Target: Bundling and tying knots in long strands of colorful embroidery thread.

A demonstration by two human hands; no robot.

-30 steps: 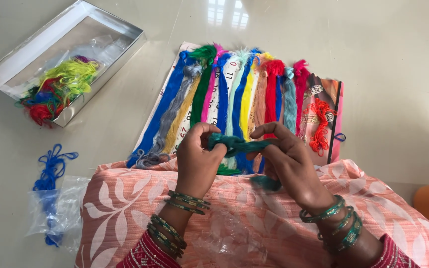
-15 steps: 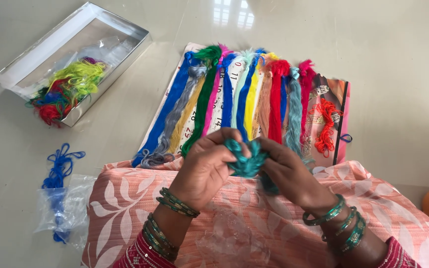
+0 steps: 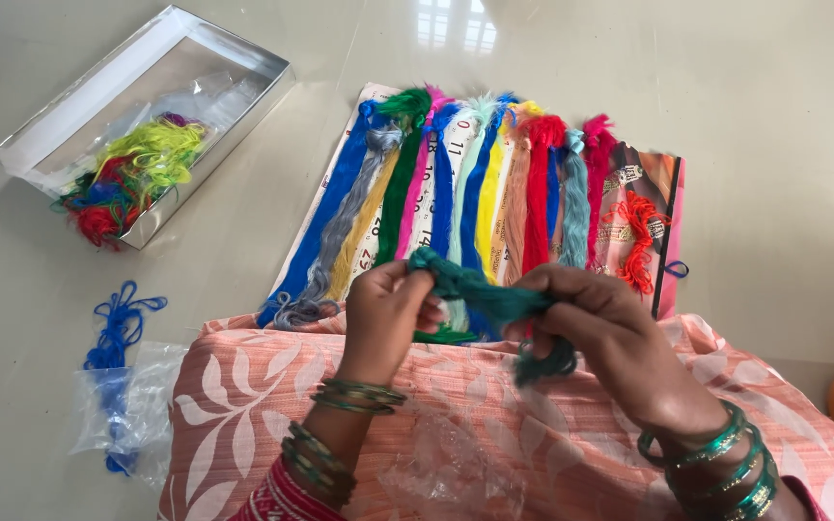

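A peach cloth with white leaves (image 3: 243, 405) covers the lap. Beyond it, on the floor (image 3: 774, 145), many coloured thread skeins (image 3: 456, 193) lie side by side on a printed sheet. An open box (image 3: 137, 116) holds tangled threads. Both hands, the left hand (image 3: 388, 314) and the right hand (image 3: 600, 323), are closed on a teal skein (image 3: 480, 294) stretched between them above the cloth.

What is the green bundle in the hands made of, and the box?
The teal bundle, held by the left hand and right hand, looks like soft thread: fine loose strands, slight sheen. The box seems to be white cardboard with flat, matte walls, though that is less certain.
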